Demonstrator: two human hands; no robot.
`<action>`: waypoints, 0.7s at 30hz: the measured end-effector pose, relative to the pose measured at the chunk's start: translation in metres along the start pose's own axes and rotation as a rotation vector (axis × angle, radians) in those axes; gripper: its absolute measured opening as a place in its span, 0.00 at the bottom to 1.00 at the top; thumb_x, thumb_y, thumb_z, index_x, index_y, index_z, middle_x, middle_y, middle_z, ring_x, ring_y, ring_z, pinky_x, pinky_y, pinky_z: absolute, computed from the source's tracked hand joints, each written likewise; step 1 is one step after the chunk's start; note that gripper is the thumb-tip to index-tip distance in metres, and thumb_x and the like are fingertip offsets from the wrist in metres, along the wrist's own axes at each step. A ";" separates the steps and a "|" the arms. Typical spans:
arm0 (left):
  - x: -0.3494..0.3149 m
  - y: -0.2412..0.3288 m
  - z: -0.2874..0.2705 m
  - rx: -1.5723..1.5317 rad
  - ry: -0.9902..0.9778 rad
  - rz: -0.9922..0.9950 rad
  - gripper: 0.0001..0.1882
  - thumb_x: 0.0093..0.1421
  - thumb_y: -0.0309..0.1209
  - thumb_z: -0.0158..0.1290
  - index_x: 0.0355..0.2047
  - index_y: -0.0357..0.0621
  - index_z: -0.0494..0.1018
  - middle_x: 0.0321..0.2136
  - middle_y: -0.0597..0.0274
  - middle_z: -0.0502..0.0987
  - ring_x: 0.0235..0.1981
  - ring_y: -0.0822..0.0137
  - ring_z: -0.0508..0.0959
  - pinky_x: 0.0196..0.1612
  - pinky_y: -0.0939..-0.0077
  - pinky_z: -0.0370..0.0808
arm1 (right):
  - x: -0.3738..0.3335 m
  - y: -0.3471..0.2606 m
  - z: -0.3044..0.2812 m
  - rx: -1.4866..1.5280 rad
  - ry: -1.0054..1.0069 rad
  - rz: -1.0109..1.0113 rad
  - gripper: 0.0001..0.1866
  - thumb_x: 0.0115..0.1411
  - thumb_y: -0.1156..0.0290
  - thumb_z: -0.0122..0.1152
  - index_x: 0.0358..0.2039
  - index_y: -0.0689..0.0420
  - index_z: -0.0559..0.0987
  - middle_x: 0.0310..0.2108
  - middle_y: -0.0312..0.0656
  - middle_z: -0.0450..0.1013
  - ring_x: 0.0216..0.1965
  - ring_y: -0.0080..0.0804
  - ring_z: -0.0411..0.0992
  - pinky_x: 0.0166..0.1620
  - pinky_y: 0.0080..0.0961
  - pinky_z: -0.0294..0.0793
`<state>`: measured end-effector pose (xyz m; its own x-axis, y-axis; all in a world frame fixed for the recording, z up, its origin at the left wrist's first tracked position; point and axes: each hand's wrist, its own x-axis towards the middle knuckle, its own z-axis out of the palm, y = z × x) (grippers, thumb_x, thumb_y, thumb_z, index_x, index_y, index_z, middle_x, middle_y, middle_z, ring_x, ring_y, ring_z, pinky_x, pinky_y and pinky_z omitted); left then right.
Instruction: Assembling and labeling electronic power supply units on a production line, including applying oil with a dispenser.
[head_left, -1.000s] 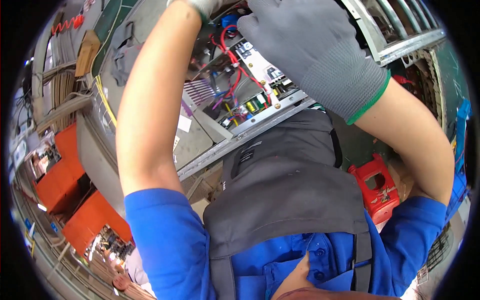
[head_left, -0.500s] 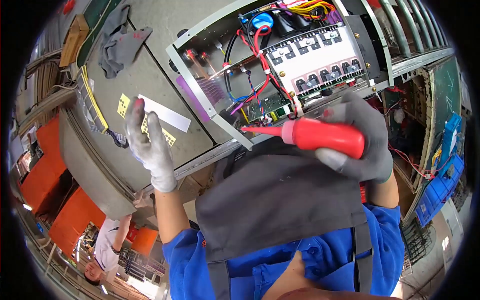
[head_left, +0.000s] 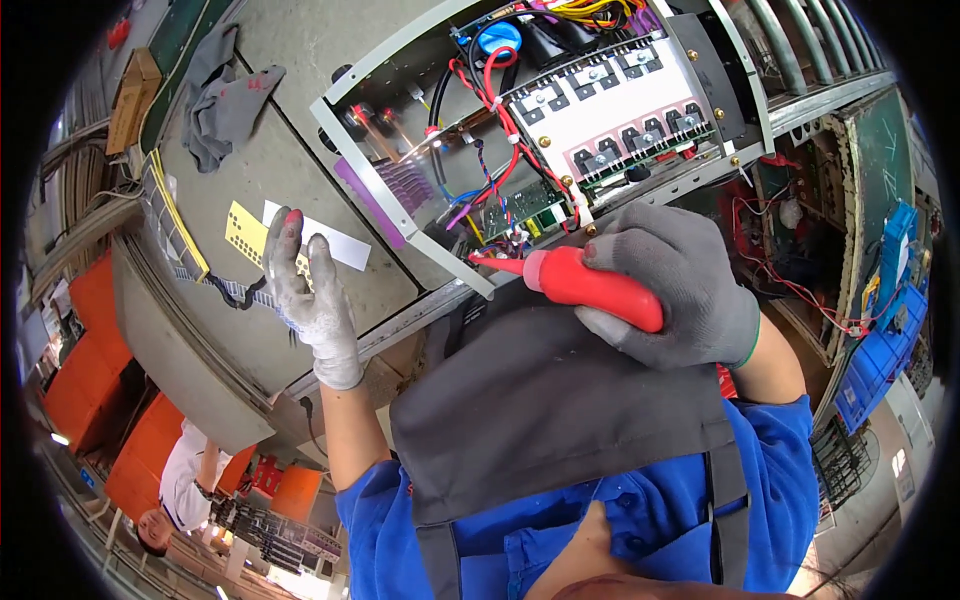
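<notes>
Grey bench (head_left: 300,45) w/ open chassis (head_left: 400,50) on it; our R hand (head_left: 680,285) is wrapped round a red squeeze bottle (head_left: 600,285), nozzle (head_left: 500,264) near chassis's lower corner. Bottle's prob. light, soft; best gripped mid-body. Our L hand (head_left: 320,300), fingers spread, holds nothing.

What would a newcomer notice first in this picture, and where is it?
Probably the red bottle, held by the gray-gloved right hand near the picture's middle. Next, the open metal case above it, with red wires inside. To the left, the white-gloved left hand is open above the work surface.
</notes>
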<state>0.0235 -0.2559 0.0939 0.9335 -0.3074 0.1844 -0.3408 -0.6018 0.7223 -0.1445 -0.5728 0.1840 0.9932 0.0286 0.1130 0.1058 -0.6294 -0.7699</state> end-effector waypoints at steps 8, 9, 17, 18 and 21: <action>0.006 0.018 0.004 0.027 -0.060 0.089 0.19 0.66 0.20 0.50 0.57 0.35 0.72 0.60 0.50 0.70 0.62 0.58 0.69 0.65 0.65 0.65 | -0.005 -0.002 -0.007 -0.081 -0.013 0.033 0.19 0.43 0.67 0.74 0.37 0.53 0.77 0.31 0.42 0.70 0.28 0.43 0.73 0.29 0.35 0.71; 0.008 0.028 0.006 0.018 -0.065 0.094 0.19 0.66 0.20 0.50 0.57 0.35 0.72 0.60 0.50 0.70 0.62 0.58 0.69 0.65 0.65 0.65 | -0.007 -0.001 -0.008 -0.041 -0.027 0.051 0.19 0.44 0.67 0.73 0.37 0.54 0.77 0.31 0.42 0.71 0.29 0.43 0.73 0.30 0.35 0.72; 0.009 0.125 0.033 0.360 -0.501 0.599 0.28 0.46 0.23 0.60 0.49 0.61 0.81 0.63 0.45 0.64 0.66 0.39 0.59 0.68 0.47 0.51 | -0.043 0.012 -0.063 0.282 0.183 0.371 0.30 0.31 0.62 0.72 0.35 0.68 0.77 0.33 0.46 0.73 0.33 0.33 0.73 0.37 0.27 0.70; 0.010 0.133 0.039 0.360 -0.558 0.552 0.23 0.46 0.24 0.60 0.45 0.59 0.82 0.63 0.46 0.65 0.66 0.41 0.60 0.68 0.45 0.49 | -0.041 0.012 -0.063 0.284 0.187 0.370 0.30 0.31 0.62 0.72 0.35 0.68 0.77 0.33 0.46 0.73 0.33 0.33 0.73 0.37 0.27 0.70; 0.012 0.128 0.043 0.384 -0.627 0.595 0.18 0.47 0.25 0.63 0.40 0.57 0.82 0.65 0.49 0.65 0.69 0.40 0.56 0.70 0.42 0.46 | -0.031 0.014 -0.055 0.308 0.206 0.323 0.20 0.41 0.69 0.71 0.36 0.62 0.78 0.30 0.44 0.75 0.33 0.38 0.76 0.38 0.31 0.73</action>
<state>-0.0136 -0.3683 0.1597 0.4027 -0.9151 -0.0208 -0.8593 -0.3857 0.3358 -0.1769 -0.6252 0.2035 0.9505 -0.3038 -0.0646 -0.1660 -0.3208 -0.9325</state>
